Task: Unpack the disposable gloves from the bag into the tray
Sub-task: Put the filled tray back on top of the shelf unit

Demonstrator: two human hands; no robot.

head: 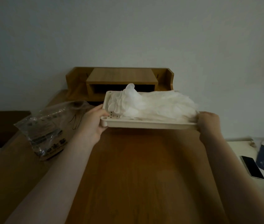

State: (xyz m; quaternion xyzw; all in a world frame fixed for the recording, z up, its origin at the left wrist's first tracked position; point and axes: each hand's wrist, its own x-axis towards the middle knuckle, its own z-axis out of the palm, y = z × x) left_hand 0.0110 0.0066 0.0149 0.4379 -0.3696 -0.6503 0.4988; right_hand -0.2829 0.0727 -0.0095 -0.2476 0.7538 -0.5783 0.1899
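Wooden desk (pixel 144 167) | bag (pixel 50 126) left, phone (pixel 252 167) right | both grips pinch tray (pixel 152 124) of gloves (pixel 152 104)

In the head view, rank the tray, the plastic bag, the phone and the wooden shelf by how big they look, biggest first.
1. Shelf
2. Tray, nearly as wide, and nearer, so unsure against the shelf
3. Bag
4. Phone, smallest

The left hand and right hand hold the tray's ends.
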